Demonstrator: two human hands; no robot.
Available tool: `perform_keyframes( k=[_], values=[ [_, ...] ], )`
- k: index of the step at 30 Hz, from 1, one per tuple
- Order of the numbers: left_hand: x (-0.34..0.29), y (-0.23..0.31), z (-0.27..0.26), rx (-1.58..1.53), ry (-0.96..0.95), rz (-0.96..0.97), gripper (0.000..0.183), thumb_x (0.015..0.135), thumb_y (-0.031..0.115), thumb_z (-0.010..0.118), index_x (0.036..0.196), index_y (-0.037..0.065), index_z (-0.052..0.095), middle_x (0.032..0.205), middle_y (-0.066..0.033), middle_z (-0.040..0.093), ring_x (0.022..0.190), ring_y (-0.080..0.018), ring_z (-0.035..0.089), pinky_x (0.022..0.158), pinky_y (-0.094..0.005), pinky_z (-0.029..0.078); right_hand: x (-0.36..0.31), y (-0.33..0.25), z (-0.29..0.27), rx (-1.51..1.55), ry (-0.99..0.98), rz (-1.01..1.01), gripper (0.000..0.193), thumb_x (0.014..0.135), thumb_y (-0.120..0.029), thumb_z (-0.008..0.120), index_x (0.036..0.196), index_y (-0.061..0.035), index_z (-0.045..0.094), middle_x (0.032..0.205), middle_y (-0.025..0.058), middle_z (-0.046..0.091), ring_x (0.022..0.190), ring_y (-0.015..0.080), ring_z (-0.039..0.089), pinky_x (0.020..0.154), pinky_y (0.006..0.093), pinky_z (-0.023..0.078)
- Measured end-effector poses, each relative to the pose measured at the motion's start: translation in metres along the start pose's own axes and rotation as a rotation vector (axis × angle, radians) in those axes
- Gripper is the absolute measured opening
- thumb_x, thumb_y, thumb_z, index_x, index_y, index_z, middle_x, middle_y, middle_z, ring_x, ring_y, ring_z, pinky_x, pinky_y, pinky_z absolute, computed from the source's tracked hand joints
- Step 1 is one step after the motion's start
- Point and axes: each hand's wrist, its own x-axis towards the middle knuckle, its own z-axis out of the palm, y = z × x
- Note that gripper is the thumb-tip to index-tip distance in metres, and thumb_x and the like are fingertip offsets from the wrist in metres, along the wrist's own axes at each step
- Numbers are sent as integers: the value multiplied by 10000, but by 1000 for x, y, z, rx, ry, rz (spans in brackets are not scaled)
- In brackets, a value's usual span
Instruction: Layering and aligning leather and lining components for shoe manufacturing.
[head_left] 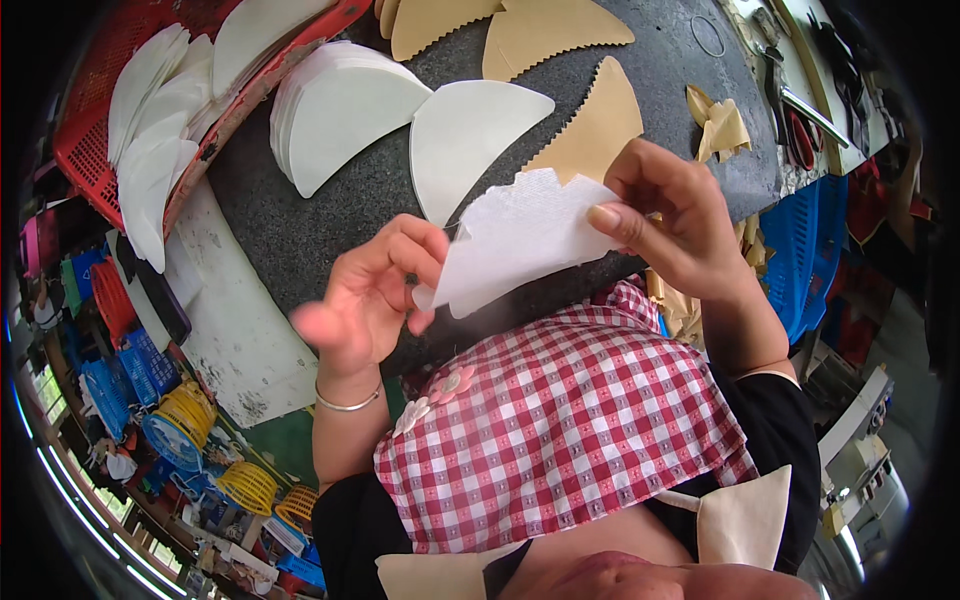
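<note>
Two hands hold one thin white sheet [515, 240] above a dark grey stone-like tabletop [350, 200]. No labels or signs can be made out; the packaging-like items are crates — a red plastic crate [85, 150] at the upper left with white fan-shaped pieces [150, 150] leaning out of it, and a blue plastic crate [815, 250] at the right edge. Yellow and blue baskets [215, 450] sit blurred at the lower left.

The sheet is a white, slightly textured piece, roughly fan-shaped, with a ragged, scalloped upper edge and a narrow lower corner. It hangs in the air just above the person's red-and-white checked apron [570, 430], between the two hands. The left hand [375, 295] pinches its lower corner between thumb and bent fingers, little finger spread outward. The right hand [675, 215] grips the upper right edge, thumb pressed flat on the sheet, fingers curled behind.

On the tabletop beyond lie a stack of white fan-shaped pieces [340, 120], a single white one [465, 135], and tan pieces with zigzag edges [600, 125] — the nearest partly hidden behind the sheet.
</note>
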Motion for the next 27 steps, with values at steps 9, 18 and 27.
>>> perform_keyframes(
  k=[9, 18, 27],
  values=[
    [-29, -21, 22, 1079, 264, -143, 207, 928, 124, 760, 788, -5, 678, 650, -84, 713, 578, -111, 699, 520, -254, 497, 0, 19, 15, -329, -139, 13, 256, 885, -116, 788, 802, 4, 578, 612, 81, 554, 526, 161, 540, 522, 314, 427],
    [-17, -36, 18, 1218, 320, -53, 307, 932, 144, 764, 714, -12, 614, 551, -44, 602, 470, -82, 552, 463, -272, 426, 6, 23, 20, -466, -130, 43, 217, 863, -172, 770, 814, -10, 633, 677, 150, 663, 624, 330, 678, 590, 414, 513],
    [34, 10, 38, 1555, -30, 455, 618, 650, 240, 939, 1160, 60, 639, 1150, -75, 703, 1066, -246, 663, 788, -353, 540, -5, -9, 20, -380, -152, -72, 205, 867, -151, 766, 825, -26, 609, 672, 135, 644, 613, 335, 660, 574, 416, 499]
  ],
)
